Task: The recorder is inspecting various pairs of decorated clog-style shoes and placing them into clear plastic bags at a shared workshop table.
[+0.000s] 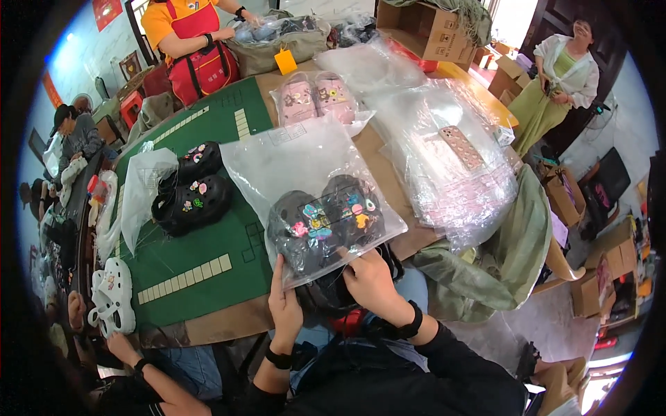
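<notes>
A clear plastic bag (pixel 284 149) with a pair of black clogs (pixel 295 222) inside lies over the table's near edge. Colourful charms dot the clogs. My left hand (pixel 286 308) grips the bag's lower left edge, thumb up along it. My right hand (pixel 378 283) is closed on the lower edge further right. Below the bag, partly hidden, is something black on my lap. To the left sits another black pair of clogs (pixel 191 201), beside a crumpled clear bag (pixel 148 187). Beyond, pink clogs (pixel 312 100) lie in clear plastic.
A stack of clear bags (pixel 461 187) with a patterned phone case (pixel 460 147) lies right. Green sacking (pixel 485 270) hangs off that edge. At left, a co-worker's hands hold white clogs (pixel 111 298). Across the table stands a person in a red apron (pixel 198 31); another (pixel 565 76) stands far right.
</notes>
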### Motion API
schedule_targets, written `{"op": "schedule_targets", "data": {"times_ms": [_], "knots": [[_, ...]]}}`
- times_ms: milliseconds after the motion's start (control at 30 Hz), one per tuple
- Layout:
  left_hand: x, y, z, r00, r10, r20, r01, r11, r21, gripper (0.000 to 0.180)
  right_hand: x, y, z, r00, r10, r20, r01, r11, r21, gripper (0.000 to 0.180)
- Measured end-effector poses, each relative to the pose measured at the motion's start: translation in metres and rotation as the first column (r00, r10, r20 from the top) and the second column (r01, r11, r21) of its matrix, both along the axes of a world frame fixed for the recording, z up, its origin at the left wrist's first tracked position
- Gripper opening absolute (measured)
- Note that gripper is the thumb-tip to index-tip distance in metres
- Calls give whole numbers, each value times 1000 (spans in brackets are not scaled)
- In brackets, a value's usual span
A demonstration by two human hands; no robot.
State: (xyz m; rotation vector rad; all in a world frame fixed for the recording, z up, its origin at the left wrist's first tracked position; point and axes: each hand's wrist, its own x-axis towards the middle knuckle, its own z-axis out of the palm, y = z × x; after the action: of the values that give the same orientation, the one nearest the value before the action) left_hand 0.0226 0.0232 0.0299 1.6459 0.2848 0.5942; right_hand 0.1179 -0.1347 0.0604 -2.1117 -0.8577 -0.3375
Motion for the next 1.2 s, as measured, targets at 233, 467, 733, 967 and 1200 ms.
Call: {"op": "schedule_targets", "data": {"times_ms": [233, 467, 733, 967, 1200], "knots": [[-16, 13, -11, 982, -49, -181, 139, 837, 529, 65, 3, 6, 7, 999, -48, -12, 47, 998, -41, 37], [-19, 20, -29, 950, -48, -309, 141, 948, 286, 62, 12, 30, -7, 999, -30, -40, 27, 997, -67, 37], [-20, 10, -33, 963, 216, -160, -183, 963, 198, 40, 18, 43, -11, 989, -43, -139, 10, 973, -232, 38], [-31, 12, -37, 917, 398, 32, -337, 728, 598, 22, 12, 38, -9, 997, -4, -77, -7, 991, -137, 40], [-32, 11, -14, 896, 379, 233, -426, 579, 695, 24, 2, 42, 4, 1000, -3, 23, 5, 997, -71, 43]]}}
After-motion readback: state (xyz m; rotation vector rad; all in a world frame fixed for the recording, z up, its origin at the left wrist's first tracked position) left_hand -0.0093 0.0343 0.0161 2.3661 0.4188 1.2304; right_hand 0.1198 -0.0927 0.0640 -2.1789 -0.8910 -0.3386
